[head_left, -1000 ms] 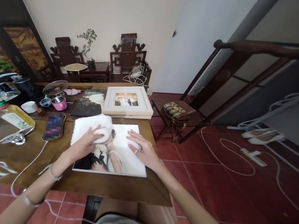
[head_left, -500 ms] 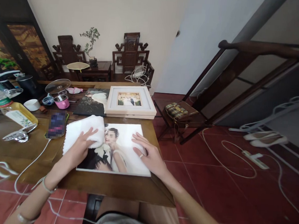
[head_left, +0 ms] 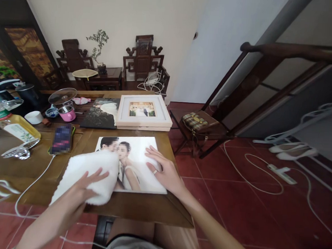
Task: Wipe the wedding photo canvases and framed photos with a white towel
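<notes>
A glossy photo panel (head_left: 140, 168) of a couple lies flat near the table's front right corner. Spread over its lower left part is a folded white cloth (head_left: 98, 161), which also reaches past the panel onto the wood. My left hand (head_left: 89, 183) holds this cloth pressed down from above, its fingers splayed across the top. On the panel's right side rests my right hand (head_left: 165, 172), open, fingers apart, a ring on one of them. The cloth hides the panel's lower left corner.
Behind the panel sit a white-framed picture (head_left: 144, 111) and a dark photo panel (head_left: 98, 116). To the left are a phone (head_left: 61, 140) on a white cable, an oil-coloured bottle (head_left: 19, 127), a pink cup (head_left: 67, 113) and a clear hair claw (head_left: 20, 150). A chair holds a plaid bag (head_left: 194, 121).
My left hand has drawn the white cloth down and toward me, uncovering the panel's upper left part. My right hand stays on the panel's right side.
</notes>
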Motion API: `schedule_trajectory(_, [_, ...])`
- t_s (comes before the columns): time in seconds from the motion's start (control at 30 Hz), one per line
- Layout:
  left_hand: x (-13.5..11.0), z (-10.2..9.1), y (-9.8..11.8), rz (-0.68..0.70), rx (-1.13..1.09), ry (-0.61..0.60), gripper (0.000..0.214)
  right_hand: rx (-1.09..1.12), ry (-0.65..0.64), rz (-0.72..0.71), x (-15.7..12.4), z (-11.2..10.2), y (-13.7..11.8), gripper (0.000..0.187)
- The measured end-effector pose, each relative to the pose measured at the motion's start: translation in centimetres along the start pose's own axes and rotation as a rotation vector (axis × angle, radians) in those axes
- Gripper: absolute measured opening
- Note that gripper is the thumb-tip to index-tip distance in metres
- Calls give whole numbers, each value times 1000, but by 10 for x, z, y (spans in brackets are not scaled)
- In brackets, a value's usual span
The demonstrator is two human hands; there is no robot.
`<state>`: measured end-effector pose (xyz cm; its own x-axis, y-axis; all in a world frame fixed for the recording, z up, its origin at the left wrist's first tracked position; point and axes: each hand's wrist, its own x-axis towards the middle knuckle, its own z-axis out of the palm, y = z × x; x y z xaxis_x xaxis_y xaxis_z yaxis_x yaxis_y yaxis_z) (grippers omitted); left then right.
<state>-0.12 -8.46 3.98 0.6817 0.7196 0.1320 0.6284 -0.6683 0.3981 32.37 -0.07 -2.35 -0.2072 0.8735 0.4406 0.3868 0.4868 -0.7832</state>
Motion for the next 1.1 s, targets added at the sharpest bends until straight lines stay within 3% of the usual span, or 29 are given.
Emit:
schedule_trajectory(0.1, [34, -9, -14, -62, 100, -5, 47, -4, -1, 0, 0, 0, 0, 30])
schedule_trajectory(0.2, [73, -15, -40, -150, 188, -74, 51, -16, -15, 13, 0, -1, -1, 36])
schedule_trajectory(0.27, [94, -16, -59, -196, 244, -43, 48, -25, -23, 19, 0, -2, -1, 41])
schedule_trajectory(0.33, [105, -13, -74, -231, 282, 17, 41, -26, -25, 19, 0, -2, -1, 43])
schedule_trajectory(0.43, [100, -7, -81, -241, 276, 47, 34, -18, -27, 17, 1, -2, 0, 41])
schedule_trajectory(0.57, [64, -7, -56, -203, 208, 23, 28, -8, -17, 36, 1, -2, -1, 40])
schedule_trajectory(0.73, [9, -7, 6, -76, 90, -20, 23, -4, -17, 43, 1, -1, -2, 41])
schedule_trajectory(0.87, [-9, 1, 43, 71, 15, -117, 28, -14, -25, 38, 0, -1, -1, 40])
schedule_trajectory(0.97, [-3, 3, 48, 9, 27, -128, 28, -17, -24, 36, 0, -1, -1, 41])
schedule_trajectory(1.1, [23, -3, 25, -16, 52, -34, 33, -18, -26, 33, 1, -2, -1, 41])
